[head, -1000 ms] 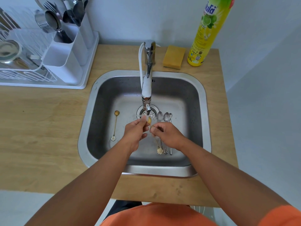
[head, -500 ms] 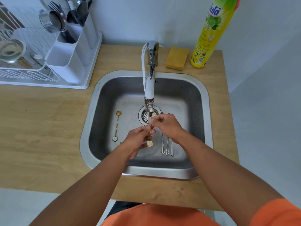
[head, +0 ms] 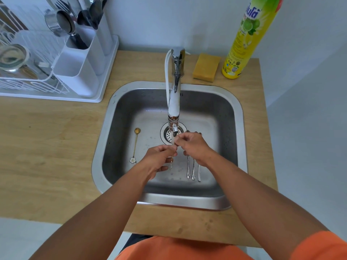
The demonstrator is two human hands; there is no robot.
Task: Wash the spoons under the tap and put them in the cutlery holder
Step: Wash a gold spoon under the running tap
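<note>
Both hands meet under the tap (head: 175, 102) in the steel sink (head: 105, 147), with water running over them. My left hand (head: 159, 158) and my right hand (head: 193, 145) grip a thin gold spoon (head: 171, 160); only its lower handle shows below my left fingers. A second gold spoon (head: 135, 145) with a flower end lies on the sink floor at the left. Three silver spoons (head: 193, 169) lie side by side under my right wrist, their bowls hidden. The white cutlery holder (head: 82, 59) stands at the back left with utensils in it.
A white dish rack (head: 24, 72) with metal bowls sits left of the cutlery holder on the wooden counter (head: 47, 147). A yellow sponge (head: 206, 67) and a tall yellow dish soap bottle (head: 247, 38) stand behind the sink on the right. The drain strainer (head: 166, 134) lies below the spout.
The gold spoon has turned upright under the stream. My right hand moved up to its top end and my left hand slid onto its handle, hiding the flower end.
</note>
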